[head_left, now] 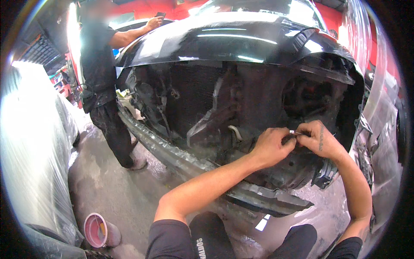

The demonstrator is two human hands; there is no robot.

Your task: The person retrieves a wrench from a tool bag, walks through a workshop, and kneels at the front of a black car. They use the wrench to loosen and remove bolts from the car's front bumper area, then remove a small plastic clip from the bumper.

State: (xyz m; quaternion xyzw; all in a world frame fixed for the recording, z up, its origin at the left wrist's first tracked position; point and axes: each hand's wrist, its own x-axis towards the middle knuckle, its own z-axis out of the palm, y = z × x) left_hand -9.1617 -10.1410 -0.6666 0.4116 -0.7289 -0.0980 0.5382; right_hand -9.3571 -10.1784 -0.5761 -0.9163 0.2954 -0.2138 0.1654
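Observation:
My left hand (274, 146) and my right hand (318, 137) meet in front of the right side of a black car's opened front end (254, 95). The fingers of both are closed in a pinch around something small, with a light-coloured bit (292, 131) showing between them; its kind is too small to tell. Behind my hands lies the dark cavity (308, 97) below the hood (241, 41). A bent pale hose end (235, 133) sticks out to the left of my left hand. Below my forearms runs a grey metal bumper beam (172, 151).
At the left a co-worker (100, 64) stands by the hood, a small dark object (160, 14) in one hand. A pink bucket (113, 235) is on the floor, lower left. Plastic sheeting (34, 142) covers something at left; more sheeting (381, 103) hangs at right.

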